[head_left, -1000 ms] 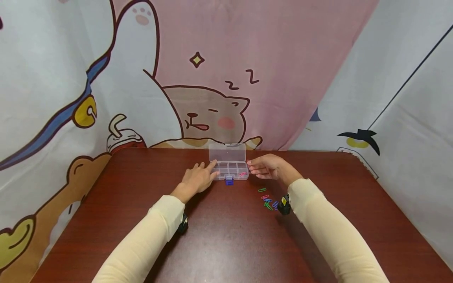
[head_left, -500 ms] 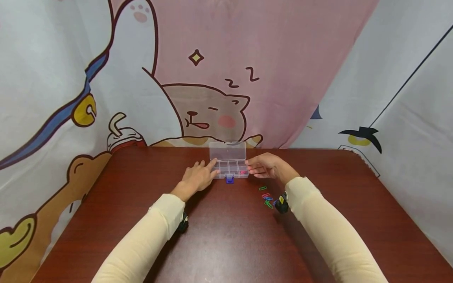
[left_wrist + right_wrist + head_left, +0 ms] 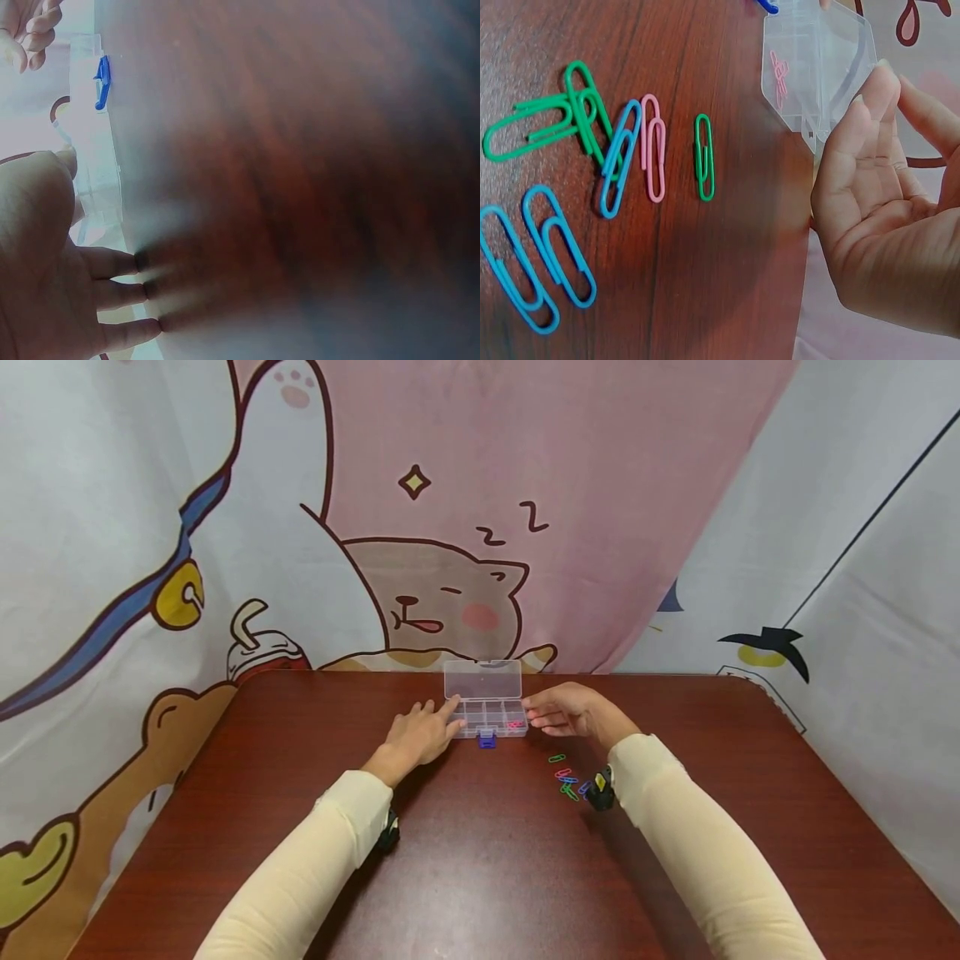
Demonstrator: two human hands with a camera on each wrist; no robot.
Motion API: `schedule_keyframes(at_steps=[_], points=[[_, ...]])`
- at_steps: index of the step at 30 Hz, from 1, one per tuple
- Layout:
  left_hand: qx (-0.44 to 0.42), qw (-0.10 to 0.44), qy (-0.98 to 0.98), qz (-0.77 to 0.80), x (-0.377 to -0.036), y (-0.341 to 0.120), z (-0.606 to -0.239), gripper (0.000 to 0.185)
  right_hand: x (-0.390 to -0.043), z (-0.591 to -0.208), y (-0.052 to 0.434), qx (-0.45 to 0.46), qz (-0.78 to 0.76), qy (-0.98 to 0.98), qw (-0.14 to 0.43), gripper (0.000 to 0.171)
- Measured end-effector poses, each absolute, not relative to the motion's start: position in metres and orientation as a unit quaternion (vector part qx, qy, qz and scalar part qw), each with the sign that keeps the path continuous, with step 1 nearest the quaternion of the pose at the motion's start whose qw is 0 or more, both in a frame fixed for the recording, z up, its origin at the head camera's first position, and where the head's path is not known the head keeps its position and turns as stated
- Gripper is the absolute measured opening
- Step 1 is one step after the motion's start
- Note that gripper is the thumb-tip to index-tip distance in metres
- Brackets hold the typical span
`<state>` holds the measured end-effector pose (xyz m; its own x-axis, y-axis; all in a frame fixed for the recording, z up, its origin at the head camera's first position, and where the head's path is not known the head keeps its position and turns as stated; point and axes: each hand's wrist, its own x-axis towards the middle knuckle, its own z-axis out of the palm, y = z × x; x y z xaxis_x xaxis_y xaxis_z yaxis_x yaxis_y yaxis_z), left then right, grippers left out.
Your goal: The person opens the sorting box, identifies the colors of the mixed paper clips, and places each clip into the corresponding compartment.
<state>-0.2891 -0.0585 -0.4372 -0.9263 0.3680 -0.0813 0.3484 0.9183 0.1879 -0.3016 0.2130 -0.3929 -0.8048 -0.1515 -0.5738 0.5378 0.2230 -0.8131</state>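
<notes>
A clear plastic compartment box (image 3: 486, 720) with a blue latch (image 3: 487, 741) sits near the table's back edge, its lid (image 3: 482, 680) raised. Pink paper clips (image 3: 780, 79) lie in its front right compartment. My left hand (image 3: 418, 735) rests at the box's left side, index finger and thumb against it. In the left wrist view its other fingers (image 3: 124, 334) extend straight to the table. At the box's right edge is my right hand (image 3: 573, 710), thumb and index tips close together. Whether anything sits between those tips is hidden.
Several loose paper clips lie on the table right of the box: green (image 3: 705, 157), pink (image 3: 653, 148) and blue (image 3: 559, 246). Some overlap. A printed cloth (image 3: 600, 510) hangs behind the brown table (image 3: 480, 860).
My right hand shifted slightly left to the box's edge, then slightly back right. A pink spot at its fingertips one second ago is not clearly visible now. My left hand stays at the box.
</notes>
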Motion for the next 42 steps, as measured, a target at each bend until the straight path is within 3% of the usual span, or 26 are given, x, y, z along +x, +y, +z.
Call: schedule_keyframes(at_steps=[23,33,42], points=[[0.187,0.053,0.978,0.079,-0.289,-0.059,-0.439,0.061,-0.289,-0.404,0.246,0.112,-0.524,0.798,0.278,0.041],[0.188,0.054,0.978,0.077,-0.289,-0.059,-0.44,0.061,-0.281,-0.411,0.253,0.085,-0.439,0.836,0.318,0.019],[0.187,0.053,0.978,0.075,-0.289,-0.059,-0.44,0.061,-0.275,-0.415,0.254,0.079,-0.402,0.855,0.318,0.016]])
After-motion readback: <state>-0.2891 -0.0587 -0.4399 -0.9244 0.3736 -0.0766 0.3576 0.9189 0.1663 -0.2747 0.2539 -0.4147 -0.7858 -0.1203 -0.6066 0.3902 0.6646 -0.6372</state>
